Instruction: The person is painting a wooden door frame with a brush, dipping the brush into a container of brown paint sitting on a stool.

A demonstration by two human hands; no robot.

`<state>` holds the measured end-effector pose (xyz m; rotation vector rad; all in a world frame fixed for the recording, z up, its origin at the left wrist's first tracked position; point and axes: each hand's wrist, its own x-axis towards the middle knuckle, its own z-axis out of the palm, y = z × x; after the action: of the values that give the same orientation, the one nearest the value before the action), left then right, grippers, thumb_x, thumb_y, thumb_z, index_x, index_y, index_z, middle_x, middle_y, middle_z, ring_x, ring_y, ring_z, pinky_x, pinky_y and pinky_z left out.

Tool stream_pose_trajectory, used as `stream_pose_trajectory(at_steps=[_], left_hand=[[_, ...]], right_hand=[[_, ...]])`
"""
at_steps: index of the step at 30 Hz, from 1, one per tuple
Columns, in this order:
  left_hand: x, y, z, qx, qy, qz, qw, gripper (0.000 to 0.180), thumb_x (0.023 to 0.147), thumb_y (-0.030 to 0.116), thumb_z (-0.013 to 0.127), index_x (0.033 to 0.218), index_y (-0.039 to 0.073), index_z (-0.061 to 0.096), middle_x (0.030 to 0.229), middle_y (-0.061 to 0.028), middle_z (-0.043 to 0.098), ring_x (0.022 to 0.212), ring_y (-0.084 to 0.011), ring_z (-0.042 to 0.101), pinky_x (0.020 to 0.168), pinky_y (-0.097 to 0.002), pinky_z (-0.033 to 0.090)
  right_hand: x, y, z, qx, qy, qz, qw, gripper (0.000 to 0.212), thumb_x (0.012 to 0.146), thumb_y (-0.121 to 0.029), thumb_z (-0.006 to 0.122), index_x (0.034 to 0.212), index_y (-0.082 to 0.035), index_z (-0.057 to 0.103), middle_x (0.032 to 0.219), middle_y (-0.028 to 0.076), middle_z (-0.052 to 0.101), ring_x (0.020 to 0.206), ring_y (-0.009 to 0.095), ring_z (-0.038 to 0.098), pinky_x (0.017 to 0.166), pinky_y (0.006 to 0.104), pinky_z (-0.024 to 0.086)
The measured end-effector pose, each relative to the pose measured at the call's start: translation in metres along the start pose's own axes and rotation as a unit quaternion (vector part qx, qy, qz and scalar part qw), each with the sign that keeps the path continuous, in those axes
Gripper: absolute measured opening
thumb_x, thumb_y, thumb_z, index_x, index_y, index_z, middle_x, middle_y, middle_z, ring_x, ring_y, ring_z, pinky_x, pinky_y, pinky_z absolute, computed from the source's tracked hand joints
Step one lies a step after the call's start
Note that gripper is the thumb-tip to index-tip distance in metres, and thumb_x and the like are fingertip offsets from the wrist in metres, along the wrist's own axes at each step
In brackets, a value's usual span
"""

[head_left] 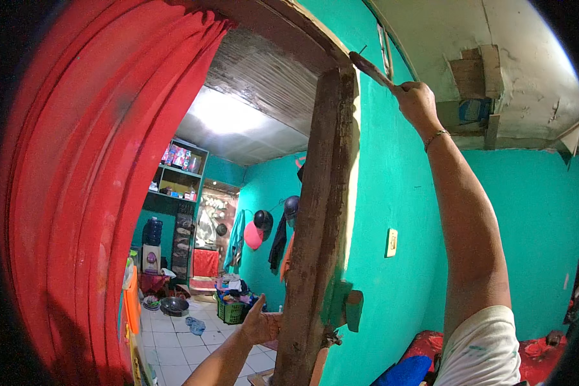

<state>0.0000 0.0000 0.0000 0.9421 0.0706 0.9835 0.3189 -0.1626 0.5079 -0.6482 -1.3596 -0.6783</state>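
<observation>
My right hand (414,101) is raised high at the upper right, closed round a brown elongated tool (372,69). The tool's far end meets the top corner of the brown wooden door frame (310,225), by the turquoise wall. A thin nail-like piece (363,49) sticks out beside that end; I cannot make out the tool's exact kind. Low down, my left hand (261,323) is at the inner side of the door post, thumb up and apart. Its fingers point toward the post and their tips are partly hidden there.
A red curtain (96,161) hangs at the left of the doorway. Beyond are a green laundry basket (230,311), a dark basin (174,305) and shelves (181,170). A light switch (392,243) and a green wooden block (354,310) are on the wall side.
</observation>
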Motion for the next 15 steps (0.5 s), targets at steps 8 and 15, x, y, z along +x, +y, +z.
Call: stream_pose_trajectory(at_steps=[8,15], left_hand=[[0.001,-0.001,0.009,0.011,-0.004,0.009,1.0,0.093,0.081,0.078,0.032,0.106,-0.006,0.064,0.103,-0.0177,0.067,0.092,-0.03,0.063,0.089,-0.0399,0.044],[0.003,0.0,0.01,-0.001,0.001,0.001,1.0,0.092,0.082,0.077,0.033,0.107,-0.006,0.064,0.103,-0.0195,0.066,0.093,-0.031,0.063,0.087,-0.0423,0.045]], right_hand=[[0.019,0.0,0.016,-0.046,0.073,-0.066,0.994,0.04,0.085,-0.04,0.062,0.08,-0.001,0.068,0.07,0.02,0.063,0.065,0.035,0.062,0.062,0.0433,0.048],[0.021,-0.001,0.02,-0.084,0.041,-0.044,0.995,0.039,0.085,-0.041,0.062,0.081,-0.003,0.068,0.08,0.02,0.064,0.075,0.036,0.063,0.068,0.0438,0.049]])
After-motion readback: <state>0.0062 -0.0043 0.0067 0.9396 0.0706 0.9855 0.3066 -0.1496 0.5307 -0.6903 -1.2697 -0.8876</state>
